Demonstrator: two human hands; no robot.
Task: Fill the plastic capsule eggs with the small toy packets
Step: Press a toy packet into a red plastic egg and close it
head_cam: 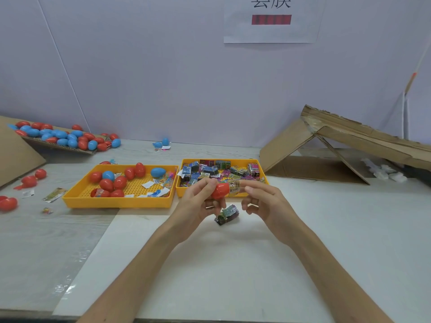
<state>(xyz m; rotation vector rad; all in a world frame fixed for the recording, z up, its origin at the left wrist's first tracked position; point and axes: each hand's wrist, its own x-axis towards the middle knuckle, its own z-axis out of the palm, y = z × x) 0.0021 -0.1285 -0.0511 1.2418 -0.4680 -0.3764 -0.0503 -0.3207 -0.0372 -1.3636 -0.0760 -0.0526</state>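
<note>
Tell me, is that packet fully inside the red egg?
Only partly: the packet sticks out of the red egg, held by the right hand.

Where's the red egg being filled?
The red egg is centre of the head view, in the left hand, packet poking out, before the right yellow tray.

Your left hand covers the near side of the red egg half, and the shell hides one end of the packet sitting in it. At 6 o'clock from the egg, a second packet is partly behind your fingers. Packet print is too small to read. At 12 o'clock the top edge cuts the wall sign. At 3 o'clock the cardboard box runs off frame.
</note>
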